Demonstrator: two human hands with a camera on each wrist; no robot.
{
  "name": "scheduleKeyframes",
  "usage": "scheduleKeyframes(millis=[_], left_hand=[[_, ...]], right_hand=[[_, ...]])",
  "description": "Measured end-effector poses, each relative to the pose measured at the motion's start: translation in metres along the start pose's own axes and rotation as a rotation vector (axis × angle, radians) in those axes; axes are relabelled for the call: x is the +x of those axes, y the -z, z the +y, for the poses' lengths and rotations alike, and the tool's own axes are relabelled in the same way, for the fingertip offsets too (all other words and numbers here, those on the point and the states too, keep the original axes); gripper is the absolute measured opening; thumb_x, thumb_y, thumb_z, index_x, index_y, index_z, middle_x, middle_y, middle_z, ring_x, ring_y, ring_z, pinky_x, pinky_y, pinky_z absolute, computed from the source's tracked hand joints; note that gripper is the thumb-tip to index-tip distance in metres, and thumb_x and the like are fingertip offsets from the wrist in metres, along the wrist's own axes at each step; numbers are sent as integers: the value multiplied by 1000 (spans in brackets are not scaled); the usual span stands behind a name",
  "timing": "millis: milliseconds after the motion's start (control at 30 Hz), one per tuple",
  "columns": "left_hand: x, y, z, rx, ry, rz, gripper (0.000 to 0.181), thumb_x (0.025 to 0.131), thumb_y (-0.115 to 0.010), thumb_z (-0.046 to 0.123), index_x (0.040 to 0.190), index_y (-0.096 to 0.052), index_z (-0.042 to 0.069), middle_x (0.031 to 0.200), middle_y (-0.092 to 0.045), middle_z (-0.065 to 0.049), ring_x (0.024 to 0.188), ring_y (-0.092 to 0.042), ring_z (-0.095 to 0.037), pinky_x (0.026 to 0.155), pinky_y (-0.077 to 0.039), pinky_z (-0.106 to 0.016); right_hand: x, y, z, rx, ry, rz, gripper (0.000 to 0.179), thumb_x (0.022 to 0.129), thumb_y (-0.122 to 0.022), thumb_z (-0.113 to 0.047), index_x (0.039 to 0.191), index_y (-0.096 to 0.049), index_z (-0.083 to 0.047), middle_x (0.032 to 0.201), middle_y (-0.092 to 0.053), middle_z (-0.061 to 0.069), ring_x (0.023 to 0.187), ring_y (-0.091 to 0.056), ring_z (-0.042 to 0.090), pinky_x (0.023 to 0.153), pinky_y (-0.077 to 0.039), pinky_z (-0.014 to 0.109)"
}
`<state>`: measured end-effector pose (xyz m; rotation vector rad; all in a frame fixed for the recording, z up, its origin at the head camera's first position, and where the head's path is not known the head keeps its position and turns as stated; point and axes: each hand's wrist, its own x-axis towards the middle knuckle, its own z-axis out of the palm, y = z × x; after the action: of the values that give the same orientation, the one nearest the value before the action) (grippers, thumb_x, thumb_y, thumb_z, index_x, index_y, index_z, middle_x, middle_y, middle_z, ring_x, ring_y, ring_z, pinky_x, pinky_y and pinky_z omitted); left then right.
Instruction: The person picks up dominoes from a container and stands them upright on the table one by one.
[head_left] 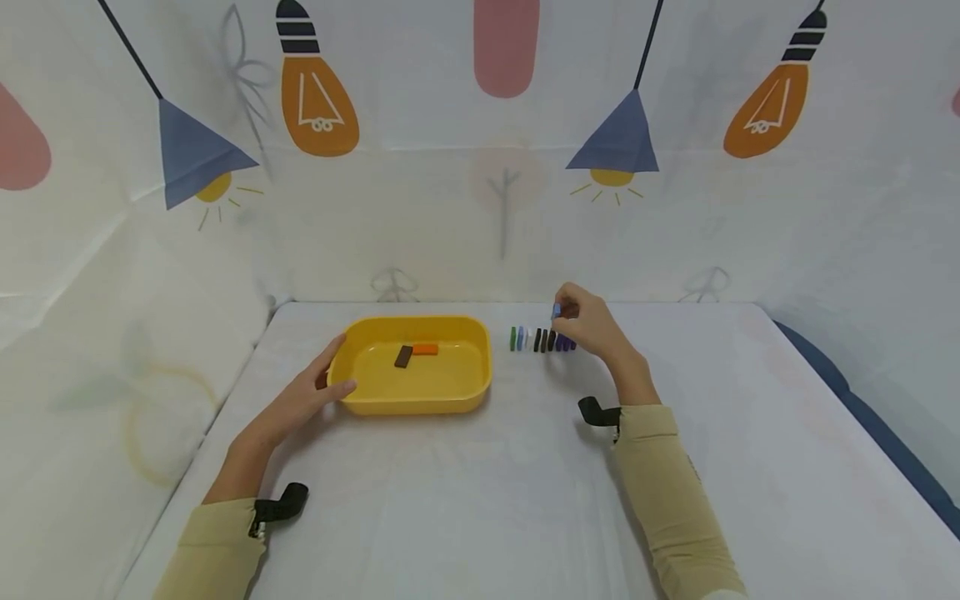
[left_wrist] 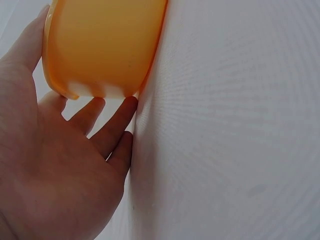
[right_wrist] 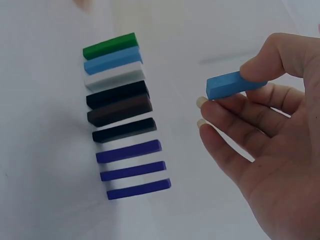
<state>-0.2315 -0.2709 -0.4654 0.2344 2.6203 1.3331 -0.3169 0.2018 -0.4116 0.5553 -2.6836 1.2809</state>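
My right hand [head_left: 592,323] pinches a light blue pastel stick [right_wrist: 227,85] between thumb and fingers, raised above the table. Beside it a row of square-edged pastel sticks lies side by side: a green stick [right_wrist: 110,46], a light blue stick [right_wrist: 114,60], a white stick [right_wrist: 115,76], dark ones and purple sticks [right_wrist: 132,173]. At the left end of a yellow plastic tray [head_left: 416,406], my left hand [head_left: 296,404] holds the rim, its thumb over the edge and fingertips against the outer wall. Inside the tray lie a dark brown stick [head_left: 403,357] and an orange stick [head_left: 425,349].
A white cloth covers the table [head_left: 450,500]. Behind it hangs a pale curtain [head_left: 450,208] printed with lamps and bulbs. Each sleeve cuff carries a black wrist camera, the left camera [head_left: 283,502] and the right camera [head_left: 598,412].
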Motion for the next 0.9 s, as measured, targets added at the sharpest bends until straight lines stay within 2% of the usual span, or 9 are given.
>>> scheduleKeyframes(millis=[400,567,900], left_hand=[[0,-1,0,0,13,3,88,96,-59,46,158,3,41,170,0,-4,155,-7,-39,119,-13,-68],[-1,0,1,12,26,5,88,96,-59,48,158,3,42,170,-1,-4,154,-9,-40,118,-14,-69],[-3,0,5,20,14,-5,88,97,-59,45,159,3,39,169,-1,-8,153,-11,-43,116,-16,-70]], right_hand=[[-6,19,14,-23,-60,26,18,85,-56,-8,103,-53,-8,104,-60,11,98,-62,28,81,-51,38],[-7,22,20,-28,-73,25,19,86,-58,-9,104,-54,-7,106,-61,12,98,-62,27,82,-51,37],[-8,27,34,-41,-93,38,19,87,-59,-11,106,-56,-7,108,-63,12,101,-62,28,83,-51,38]])
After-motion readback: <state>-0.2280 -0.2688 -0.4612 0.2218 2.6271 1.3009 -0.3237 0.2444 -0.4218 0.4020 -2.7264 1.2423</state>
